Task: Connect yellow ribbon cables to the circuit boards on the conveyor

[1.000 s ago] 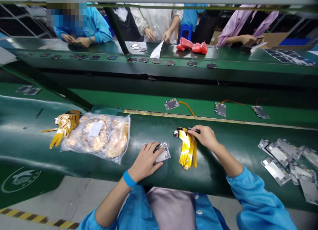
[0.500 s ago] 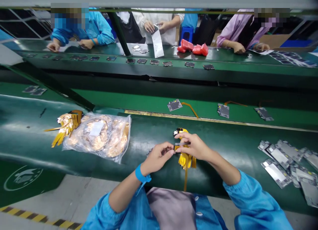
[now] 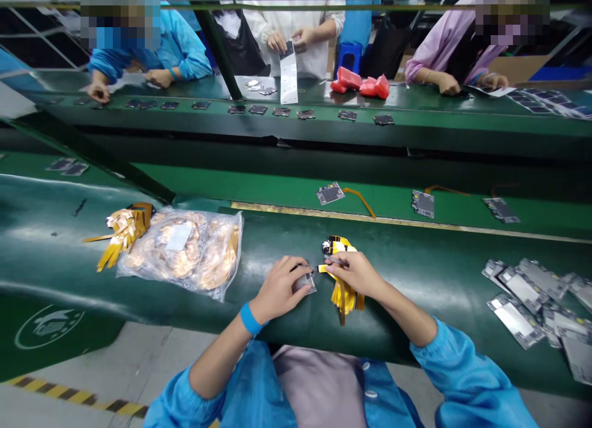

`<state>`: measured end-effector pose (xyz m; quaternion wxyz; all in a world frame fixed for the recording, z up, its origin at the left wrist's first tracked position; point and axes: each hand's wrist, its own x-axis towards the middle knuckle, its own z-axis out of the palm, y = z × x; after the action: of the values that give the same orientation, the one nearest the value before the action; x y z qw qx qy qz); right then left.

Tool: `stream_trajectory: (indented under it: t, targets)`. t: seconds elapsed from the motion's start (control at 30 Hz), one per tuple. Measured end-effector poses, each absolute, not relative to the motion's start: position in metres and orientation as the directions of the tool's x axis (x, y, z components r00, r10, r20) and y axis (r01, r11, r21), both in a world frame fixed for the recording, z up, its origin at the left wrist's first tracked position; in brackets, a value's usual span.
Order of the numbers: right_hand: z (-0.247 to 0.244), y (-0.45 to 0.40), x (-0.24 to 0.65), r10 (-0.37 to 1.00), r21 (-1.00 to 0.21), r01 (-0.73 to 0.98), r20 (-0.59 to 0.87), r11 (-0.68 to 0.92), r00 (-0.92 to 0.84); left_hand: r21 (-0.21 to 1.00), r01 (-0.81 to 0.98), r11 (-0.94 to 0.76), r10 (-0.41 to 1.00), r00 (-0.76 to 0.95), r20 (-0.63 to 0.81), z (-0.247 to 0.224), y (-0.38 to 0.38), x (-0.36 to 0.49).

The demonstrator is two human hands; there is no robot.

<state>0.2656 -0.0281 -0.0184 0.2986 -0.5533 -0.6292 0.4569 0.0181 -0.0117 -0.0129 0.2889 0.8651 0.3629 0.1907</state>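
Note:
My left hand (image 3: 282, 285) is closed on a small grey circuit board (image 3: 305, 282), fingers over its top and thumb along its near edge, low over the green work surface. Just right of it, my right hand (image 3: 354, 272) pinches an orange flex ribbon cable (image 3: 322, 269); its pale end points at the board, with a small gap between them. A thin grey tool, possibly tweezers (image 3: 337, 262), lies between the same fingers. Under and beyond this hand is a bundle of yellow-orange flex cables (image 3: 348, 298), partly covered by the fingers.
A clear bag of coppery flex cables (image 3: 185, 255) lies left, beside a loose cable bunch (image 3: 123, 230). Grey circuit boards (image 3: 539, 298) are heaped right. Boards with cables attached (image 3: 330, 193) sit on the green belt (image 3: 277, 184). Several co-workers work across the line; a slanted post (image 3: 134, 169) stands left.
My left hand has left the cable's end, moved slightly left and taken hold of the circuit board. My right hand keeps the cable, now lower and slightly left.

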Motion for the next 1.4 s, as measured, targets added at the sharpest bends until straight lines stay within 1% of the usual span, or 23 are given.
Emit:
stream_trajectory:
  t: [0.07, 0.13, 0.23, 0.37, 0.6, 0.77, 0.83, 1.0, 1.2, 1.3, 1.4]
  targets:
    - [-0.023, -0.028, 0.265, 0.963, -0.869, 0.493, -0.160, -0.033, -0.217, 0.461, 0.563, -0.686, 0.660, 0.748, 0.069, -0.011, -0.009, 0.010]
    - [-0.023, -0.029, 0.264, 0.957, -0.820, 0.571, -0.195, -0.040, -0.213, 0.355, 0.563, -0.747, 0.603, 0.798, 0.002, -0.009, -0.008, 0.008]
    - [-0.019, -0.029, 0.261, 0.951, -0.756, 0.653, -0.230, -0.042, -0.206, 0.273, 0.539, -0.797, 0.543, 0.837, -0.068, -0.005, -0.008, 0.013]
    - [-0.016, -0.029, 0.258, 0.945, -0.712, 0.701, -0.250, -0.032, -0.210, 0.205, 0.518, -0.830, 0.504, 0.855, -0.121, -0.001, -0.008, 0.022]
    - [-0.017, -0.029, 0.258, 0.936, -0.682, 0.730, -0.278, -0.036, -0.214, 0.188, 0.522, -0.832, 0.506, 0.853, -0.126, 0.000, -0.006, 0.025]
    - [-0.013, -0.027, 0.255, 0.920, -0.615, 0.784, -0.346, -0.076, -0.182, 0.162, 0.532, -0.831, 0.497, 0.841, -0.211, 0.006, -0.005, 0.029]
    - [-0.012, -0.026, 0.254, 0.915, -0.598, 0.798, -0.357, -0.071, -0.187, 0.159, 0.542, -0.825, 0.506, 0.834, -0.220, 0.007, -0.005, 0.029]
    - [-0.012, -0.024, 0.249, 0.910, -0.592, 0.804, -0.361, -0.054, -0.205, 0.147, 0.558, -0.817, 0.534, 0.827, -0.173, 0.002, -0.009, 0.026]
    - [-0.010, -0.023, 0.246, 0.901, -0.551, 0.830, -0.397, -0.082, -0.175, 0.133, 0.608, -0.783, 0.599, 0.794, -0.102, -0.006, -0.020, 0.019]
    - [-0.011, -0.023, 0.245, 0.899, -0.556, 0.827, -0.399, -0.080, -0.181, 0.135, 0.613, -0.779, 0.613, 0.789, -0.045, -0.010, -0.027, 0.014]
    - [-0.013, -0.023, 0.245, 0.894, -0.578, 0.813, -0.400, -0.076, -0.200, 0.134, 0.614, -0.777, 0.618, 0.786, -0.020, -0.017, -0.033, 0.009]
